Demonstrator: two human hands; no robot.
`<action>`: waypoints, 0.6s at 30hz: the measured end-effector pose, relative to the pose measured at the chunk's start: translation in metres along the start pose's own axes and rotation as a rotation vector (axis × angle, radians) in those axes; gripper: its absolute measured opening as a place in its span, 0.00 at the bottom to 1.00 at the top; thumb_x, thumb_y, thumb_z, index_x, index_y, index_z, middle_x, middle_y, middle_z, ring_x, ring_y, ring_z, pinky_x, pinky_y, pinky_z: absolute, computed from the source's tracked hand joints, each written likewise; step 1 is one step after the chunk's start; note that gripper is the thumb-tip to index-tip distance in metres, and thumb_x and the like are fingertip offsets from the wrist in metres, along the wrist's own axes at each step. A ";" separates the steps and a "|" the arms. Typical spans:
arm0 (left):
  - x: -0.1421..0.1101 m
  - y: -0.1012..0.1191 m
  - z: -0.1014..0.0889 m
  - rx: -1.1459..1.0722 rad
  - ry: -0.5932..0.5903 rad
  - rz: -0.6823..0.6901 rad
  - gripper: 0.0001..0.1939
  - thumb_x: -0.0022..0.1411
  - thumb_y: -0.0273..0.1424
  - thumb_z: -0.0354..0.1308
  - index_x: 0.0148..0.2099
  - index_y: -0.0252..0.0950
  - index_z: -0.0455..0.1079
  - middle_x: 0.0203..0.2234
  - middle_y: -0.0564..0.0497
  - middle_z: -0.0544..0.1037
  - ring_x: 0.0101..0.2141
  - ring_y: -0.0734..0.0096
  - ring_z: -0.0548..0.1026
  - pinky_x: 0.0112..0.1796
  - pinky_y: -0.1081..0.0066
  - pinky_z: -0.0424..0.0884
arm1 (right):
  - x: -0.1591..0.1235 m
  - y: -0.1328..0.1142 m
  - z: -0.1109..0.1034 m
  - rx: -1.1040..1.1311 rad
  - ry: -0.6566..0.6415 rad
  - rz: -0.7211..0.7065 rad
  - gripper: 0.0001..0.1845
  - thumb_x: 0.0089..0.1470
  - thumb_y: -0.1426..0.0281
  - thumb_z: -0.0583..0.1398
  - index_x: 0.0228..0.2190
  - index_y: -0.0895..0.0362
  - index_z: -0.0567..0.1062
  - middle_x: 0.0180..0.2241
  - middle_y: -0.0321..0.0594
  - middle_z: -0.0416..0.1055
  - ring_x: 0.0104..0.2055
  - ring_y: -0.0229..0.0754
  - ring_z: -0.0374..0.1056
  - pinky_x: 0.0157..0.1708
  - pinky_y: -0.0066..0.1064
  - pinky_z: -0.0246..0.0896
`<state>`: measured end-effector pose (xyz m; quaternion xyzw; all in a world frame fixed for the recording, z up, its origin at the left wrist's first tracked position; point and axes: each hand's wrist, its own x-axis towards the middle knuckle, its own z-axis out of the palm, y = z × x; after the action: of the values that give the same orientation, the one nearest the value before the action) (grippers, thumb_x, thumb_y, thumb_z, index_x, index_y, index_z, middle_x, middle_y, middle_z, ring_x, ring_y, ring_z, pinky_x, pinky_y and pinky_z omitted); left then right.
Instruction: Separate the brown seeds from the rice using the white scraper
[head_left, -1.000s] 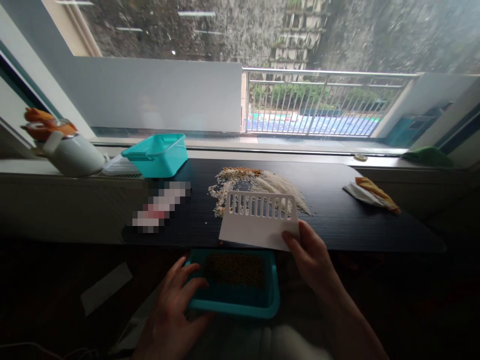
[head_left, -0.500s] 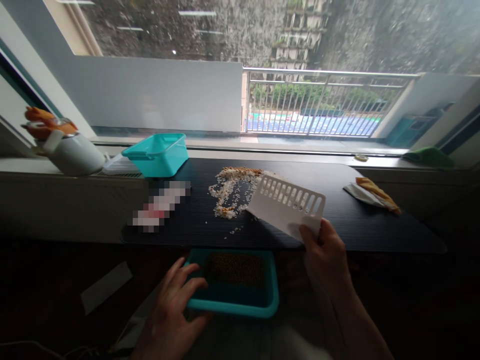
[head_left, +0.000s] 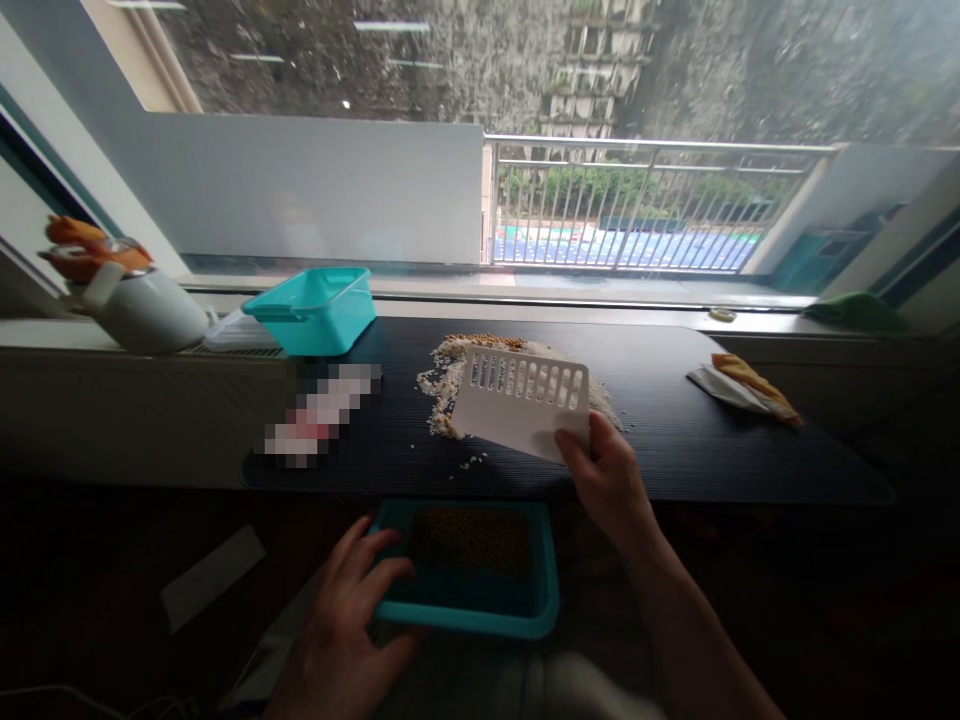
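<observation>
My right hand (head_left: pixel 606 468) grips the lower right corner of a flat white plastic plate (head_left: pixel 517 425) with a row of slots along its top edge. The plate is tilted over a spread of white rice grains (head_left: pixel 448 385) and yellowish beans (head_left: pixel 480 340) on the dark table (head_left: pixel 675 440), hiding part of it. A pale, fine-grained heap (head_left: pixel 604 400) shows to the plate's right. At the front, my left hand (head_left: pixel 349 590) has its fingers over the left rim of a teal basin (head_left: pixel 510 622), thumb by the front side. Brown beans (head_left: pixel 472 540) lie inside the basin.
Another teal basin (head_left: pixel 315 310) stands at the table's back left, near a blurred-out patch (head_left: pixel 322 415). A yellow and white cloth-like item (head_left: pixel 742 385) lies at the right. Left of the table is a white pot (head_left: pixel 154 310). A window and sill run behind.
My right hand has moved left with the slotted plate, which now covers more of the rice and uncovers the pale heap at right. My left hand has stayed at the basin.
</observation>
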<state>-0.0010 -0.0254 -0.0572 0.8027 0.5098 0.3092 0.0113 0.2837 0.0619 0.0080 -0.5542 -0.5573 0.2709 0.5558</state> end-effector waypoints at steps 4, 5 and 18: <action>0.001 0.002 0.000 -0.012 0.009 -0.005 0.12 0.53 0.27 0.56 0.42 0.42 0.69 0.50 0.45 0.71 0.59 0.43 0.60 0.48 0.45 0.72 | 0.000 0.000 -0.008 -0.022 0.047 0.025 0.13 0.53 0.63 0.60 0.39 0.57 0.72 0.31 0.37 0.72 0.31 0.42 0.67 0.32 0.33 0.62; 0.001 0.003 0.000 -0.014 0.017 -0.002 0.12 0.53 0.28 0.56 0.42 0.42 0.69 0.49 0.45 0.71 0.59 0.43 0.61 0.47 0.44 0.72 | 0.001 -0.001 -0.008 -0.012 0.051 0.020 0.13 0.53 0.63 0.60 0.40 0.57 0.72 0.31 0.37 0.72 0.32 0.42 0.68 0.33 0.33 0.62; 0.002 0.002 -0.001 -0.031 0.011 -0.035 0.12 0.51 0.28 0.59 0.41 0.43 0.71 0.49 0.46 0.73 0.58 0.43 0.62 0.48 0.45 0.72 | 0.005 -0.011 -0.007 -0.023 -0.022 0.013 0.13 0.54 0.63 0.59 0.39 0.57 0.72 0.30 0.37 0.71 0.31 0.41 0.67 0.32 0.32 0.62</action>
<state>0.0003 -0.0246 -0.0544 0.7916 0.5190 0.3213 0.0264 0.2877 0.0613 0.0209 -0.5613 -0.5628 0.2739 0.5415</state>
